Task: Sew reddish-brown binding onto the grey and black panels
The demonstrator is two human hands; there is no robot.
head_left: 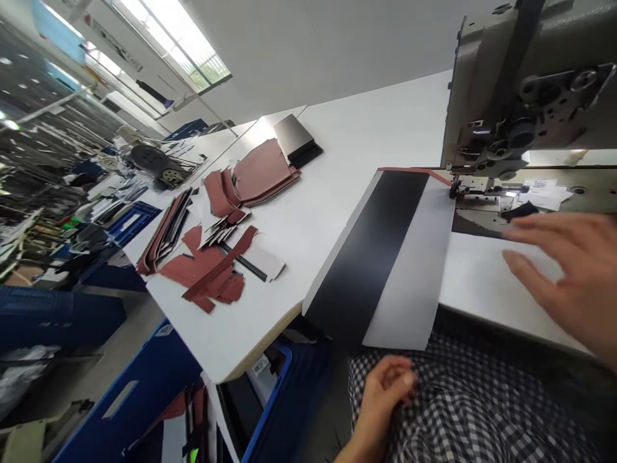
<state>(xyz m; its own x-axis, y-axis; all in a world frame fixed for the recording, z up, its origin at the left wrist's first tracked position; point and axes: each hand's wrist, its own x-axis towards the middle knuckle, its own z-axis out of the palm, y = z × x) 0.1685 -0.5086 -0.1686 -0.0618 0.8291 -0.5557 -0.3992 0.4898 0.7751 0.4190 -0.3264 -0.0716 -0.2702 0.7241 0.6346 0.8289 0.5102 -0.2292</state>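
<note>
Black-and-white panel (380, 257) | judged light, pliable; best held by long edges | left hand (385, 391) curled, contents cannot be told | right hand (576, 267) spread wide

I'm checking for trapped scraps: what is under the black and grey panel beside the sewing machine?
Under the panel is the white table; its near end reaches past the table's edge. A red strip shows along its far end. Anything else beneath is covered.
</note>
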